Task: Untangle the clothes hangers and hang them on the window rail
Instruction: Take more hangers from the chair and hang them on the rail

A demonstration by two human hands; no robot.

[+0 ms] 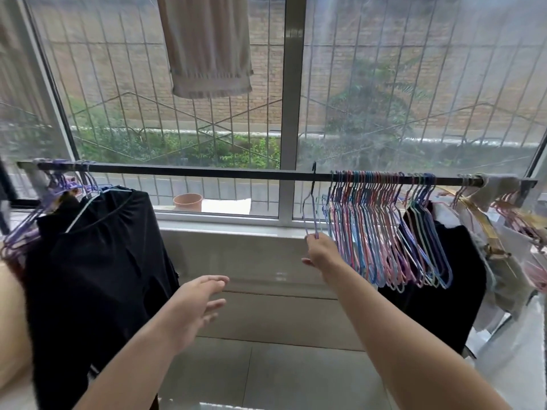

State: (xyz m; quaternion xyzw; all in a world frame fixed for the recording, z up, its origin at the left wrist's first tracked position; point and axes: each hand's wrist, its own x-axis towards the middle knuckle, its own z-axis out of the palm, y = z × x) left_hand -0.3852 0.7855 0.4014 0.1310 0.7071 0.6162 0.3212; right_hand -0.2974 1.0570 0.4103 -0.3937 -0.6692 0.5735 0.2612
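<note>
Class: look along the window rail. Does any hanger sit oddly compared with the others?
Yes. One hanger hangs apart, left of the packed row of hangers on the rail. Its hook pokes above the rail, and the right hand pinches its bottom.

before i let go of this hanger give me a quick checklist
1. Hanger hook over the rail: ok, though it tilts.
2. Right hand pinches the hanger's lower end: ok.
3. Left hand free, holding nothing: ok.
4. Hanger apart from the hung bunch: ok, a small gap shows.
5. Hook seated fully on the rail: cannot tell.
6. Bare rail left of the hanger for more: ok.
</note>
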